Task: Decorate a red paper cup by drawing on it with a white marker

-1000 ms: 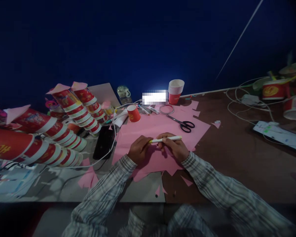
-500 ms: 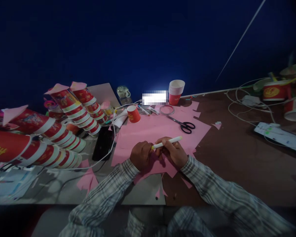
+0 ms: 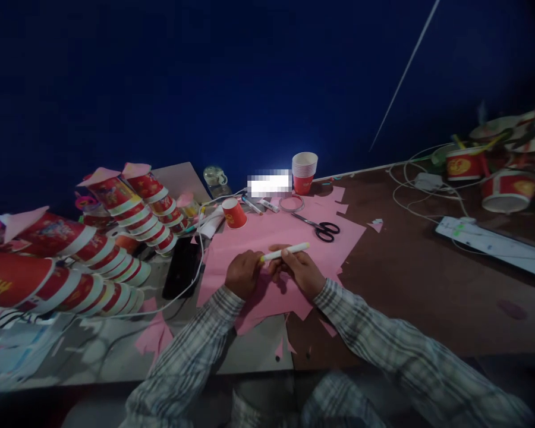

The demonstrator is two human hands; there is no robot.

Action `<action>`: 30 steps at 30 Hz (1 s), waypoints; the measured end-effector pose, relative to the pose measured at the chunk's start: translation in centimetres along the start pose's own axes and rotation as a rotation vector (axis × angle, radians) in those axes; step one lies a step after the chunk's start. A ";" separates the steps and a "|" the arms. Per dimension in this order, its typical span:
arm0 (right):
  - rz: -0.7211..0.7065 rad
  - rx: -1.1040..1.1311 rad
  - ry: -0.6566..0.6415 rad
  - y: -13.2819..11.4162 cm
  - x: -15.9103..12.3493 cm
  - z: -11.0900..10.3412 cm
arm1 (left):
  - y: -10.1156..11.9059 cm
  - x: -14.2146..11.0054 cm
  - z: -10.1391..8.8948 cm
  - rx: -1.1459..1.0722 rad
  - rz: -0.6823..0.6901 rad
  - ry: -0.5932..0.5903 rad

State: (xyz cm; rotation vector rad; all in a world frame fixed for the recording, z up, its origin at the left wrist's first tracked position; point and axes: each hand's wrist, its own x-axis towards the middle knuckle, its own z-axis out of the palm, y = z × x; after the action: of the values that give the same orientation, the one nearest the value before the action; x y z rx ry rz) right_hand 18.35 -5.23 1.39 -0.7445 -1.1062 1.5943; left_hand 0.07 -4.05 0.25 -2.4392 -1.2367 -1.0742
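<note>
A white marker [image 3: 289, 251] with yellow ends lies aslant between my hands, above a large pink paper sheet [image 3: 223, 249]. My right hand [image 3: 301, 270] grips the barrel between thumb and fingers. My left hand [image 3: 244, 273] is closed at the marker's lower yellow end, its fingertips partly hidden. Whether a cap sits in those fingers, I cannot make out. Beyond my right hand, black-handled scissors [image 3: 323, 230] rest on the paper. A small red paper cup [image 3: 234, 213] stands upside down at the sheet's back left.
Stacked red cup towers [image 3: 129, 208] with pink paper cones crowd the left, beside a black phone [image 3: 182, 267]. At the back are nested cups [image 3: 304, 172], pens [image 3: 252, 206] and a tape-like ring [image 3: 291, 204]. A white cable [image 3: 199, 238] crosses the left; a tablet-like device [image 3: 490, 246] lies right.
The view has swung slightly right, so the table things appear further left. My left hand's fingers have curled in around the marker's end. The marker has tilted, its far end higher.
</note>
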 end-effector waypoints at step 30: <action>0.064 -1.605 -0.065 -3.7 -1.2 -1.1 | -2.2 -0.6 0.3 -0.058 -0.019 -0.545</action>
State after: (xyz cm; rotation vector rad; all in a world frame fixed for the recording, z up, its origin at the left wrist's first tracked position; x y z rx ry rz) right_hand 21.07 -5.78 4.26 -1.6952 -2.3669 0.4512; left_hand -1.70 -2.87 -0.64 -2.8796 -1.3803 -0.4553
